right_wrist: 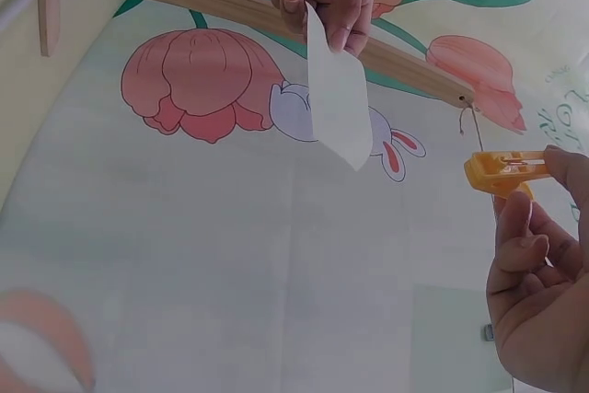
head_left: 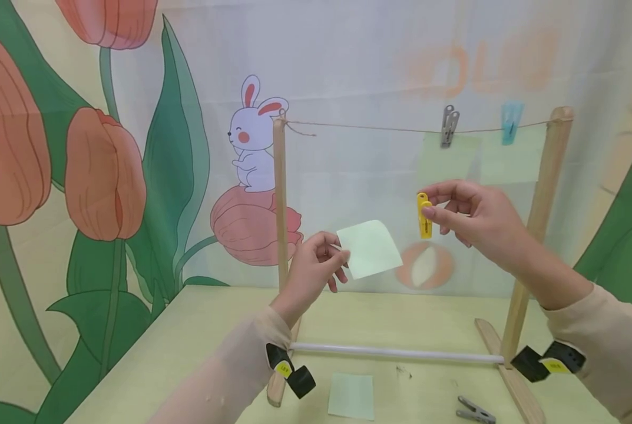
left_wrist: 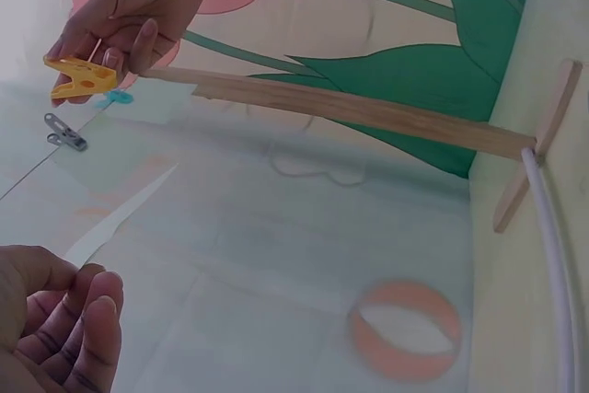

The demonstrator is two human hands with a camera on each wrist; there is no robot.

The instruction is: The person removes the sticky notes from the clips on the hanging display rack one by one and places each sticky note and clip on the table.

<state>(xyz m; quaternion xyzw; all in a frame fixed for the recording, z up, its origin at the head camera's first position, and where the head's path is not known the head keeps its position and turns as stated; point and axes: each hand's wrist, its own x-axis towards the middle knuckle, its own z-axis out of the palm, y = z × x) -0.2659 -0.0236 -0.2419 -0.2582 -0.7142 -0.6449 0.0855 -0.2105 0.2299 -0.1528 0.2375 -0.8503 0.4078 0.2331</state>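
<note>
In the head view my left hand (head_left: 318,265) pinches a pale green paper square (head_left: 370,249) by its left edge, thumb in front. The sheet is held up in the air, its top right corner curling. Off to the right, my right hand (head_left: 480,221) pinches a yellow clothespin (head_left: 424,215) between thumb and fingers, just below the string (head_left: 363,127). The right wrist view shows this clothespin (right_wrist: 504,172) side-on. Two green sheets hang from the string's right part, one under a grey clothespin (head_left: 450,126), the other under a blue clothespin (head_left: 512,122).
Wooden posts (head_left: 551,176) hold the string at both ends, and a white rod (head_left: 400,352) joins their feet. On the table (head_left: 231,353) lie another green paper square (head_left: 351,396) and a grey clothespin (head_left: 476,409). Behind hangs a cloth printed with tulips and a rabbit (head_left: 254,141).
</note>
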